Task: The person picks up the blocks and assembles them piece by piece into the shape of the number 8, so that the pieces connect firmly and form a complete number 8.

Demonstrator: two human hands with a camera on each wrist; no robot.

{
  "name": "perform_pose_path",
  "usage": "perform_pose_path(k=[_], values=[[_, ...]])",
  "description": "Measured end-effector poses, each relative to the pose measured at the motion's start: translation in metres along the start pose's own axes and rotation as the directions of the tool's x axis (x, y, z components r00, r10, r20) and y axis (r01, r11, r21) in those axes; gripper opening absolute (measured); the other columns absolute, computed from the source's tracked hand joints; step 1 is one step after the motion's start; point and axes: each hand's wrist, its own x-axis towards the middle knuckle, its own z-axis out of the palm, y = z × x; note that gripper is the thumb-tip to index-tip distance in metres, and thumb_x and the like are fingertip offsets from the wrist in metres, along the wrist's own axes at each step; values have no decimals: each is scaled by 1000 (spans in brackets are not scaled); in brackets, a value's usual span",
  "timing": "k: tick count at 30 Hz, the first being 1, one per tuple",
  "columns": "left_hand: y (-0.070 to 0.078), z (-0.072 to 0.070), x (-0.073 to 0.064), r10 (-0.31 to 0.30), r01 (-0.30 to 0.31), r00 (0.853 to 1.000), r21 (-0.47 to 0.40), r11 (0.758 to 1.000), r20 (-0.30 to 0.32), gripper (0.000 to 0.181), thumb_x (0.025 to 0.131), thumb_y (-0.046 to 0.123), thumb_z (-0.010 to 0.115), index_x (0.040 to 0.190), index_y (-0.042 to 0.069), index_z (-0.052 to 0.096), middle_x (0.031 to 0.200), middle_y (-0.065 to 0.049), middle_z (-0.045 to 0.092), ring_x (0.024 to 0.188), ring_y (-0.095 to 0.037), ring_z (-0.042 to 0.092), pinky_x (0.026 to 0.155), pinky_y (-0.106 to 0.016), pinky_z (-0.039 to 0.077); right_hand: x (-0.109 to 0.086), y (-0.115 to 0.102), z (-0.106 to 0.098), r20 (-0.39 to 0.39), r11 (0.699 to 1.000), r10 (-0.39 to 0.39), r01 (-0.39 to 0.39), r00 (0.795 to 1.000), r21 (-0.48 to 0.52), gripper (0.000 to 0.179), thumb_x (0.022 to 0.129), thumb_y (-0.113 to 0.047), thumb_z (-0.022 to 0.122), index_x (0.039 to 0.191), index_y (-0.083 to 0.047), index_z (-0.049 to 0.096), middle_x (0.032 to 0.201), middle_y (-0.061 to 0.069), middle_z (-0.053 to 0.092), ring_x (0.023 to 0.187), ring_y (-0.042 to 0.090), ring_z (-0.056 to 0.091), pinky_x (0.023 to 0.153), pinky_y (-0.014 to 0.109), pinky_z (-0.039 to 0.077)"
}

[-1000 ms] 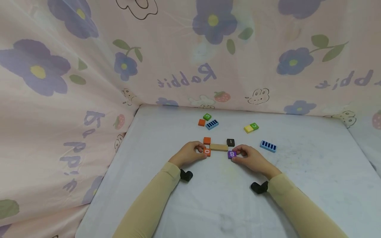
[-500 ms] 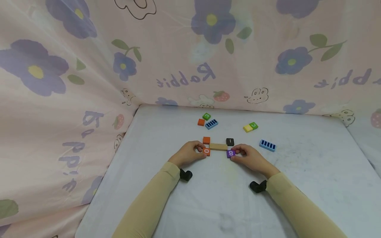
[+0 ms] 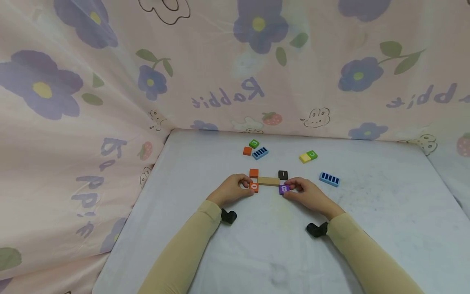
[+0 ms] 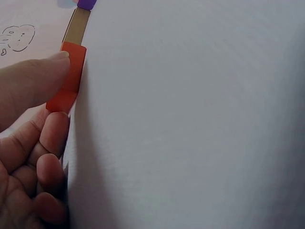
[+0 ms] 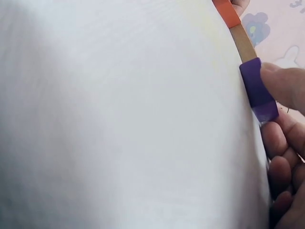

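Note:
In the head view my left hand (image 3: 233, 188) pinches an orange number tile (image 3: 254, 187) marked 0, thumb on its near side. Opposite it, my right hand (image 3: 307, 195) pinches a purple number tile (image 3: 284, 189) marked 8. A plain wooden block (image 3: 268, 181) lies lengthwise between the two hands. Past its left end is a plain orange tile (image 3: 253, 173); a black tile (image 3: 282, 175) with a white dash lies past its right end. The left wrist view shows the thumb against the orange tile (image 4: 72, 71), and the right wrist view shows the purple tile (image 5: 259, 86) in thumb and fingers.
Farther back lie a green tile (image 3: 254, 143), another orange tile (image 3: 247, 151) and a blue barred block (image 3: 260, 153). Right of these, a yellow tile (image 3: 305, 158) touches a green tile (image 3: 312, 154). A second blue barred block (image 3: 329, 179) lies beyond the right hand. Patterned cloth (image 3: 220, 61) hangs behind the table.
The right hand has drawn the purple tile slightly left, toward the wooden block's end. The left hand keeps its hold on the orange tile. The whole view has shifted a little.

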Motion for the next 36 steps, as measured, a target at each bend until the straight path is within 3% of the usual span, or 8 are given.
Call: perform_pose_path(k=[19, 36], values=[[1, 0, 0, -23, 23, 1000, 13, 1000, 0, 33, 82, 33, 78, 110, 23, 63, 96, 2, 56, 84, -18, 48, 72, -33, 37, 0, 1, 1, -11, 1000, 1, -1, 1000, 3, 45, 86, -44, 72, 120, -16, 61, 105, 2, 59, 99, 23, 47, 86, 40, 36], [-2, -1, -2, 6, -6, 1000, -6, 1000, -4, 33, 83, 34, 77, 111, 22, 63, 96, 3, 58, 82, -18, 48, 70, -33, 38, -1, 0, 2, -20, 1000, 5, -5, 1000, -4, 43, 86, -42, 72, 119, -16, 62, 105, 2, 59, 98, 23, 46, 85, 40, 36]])
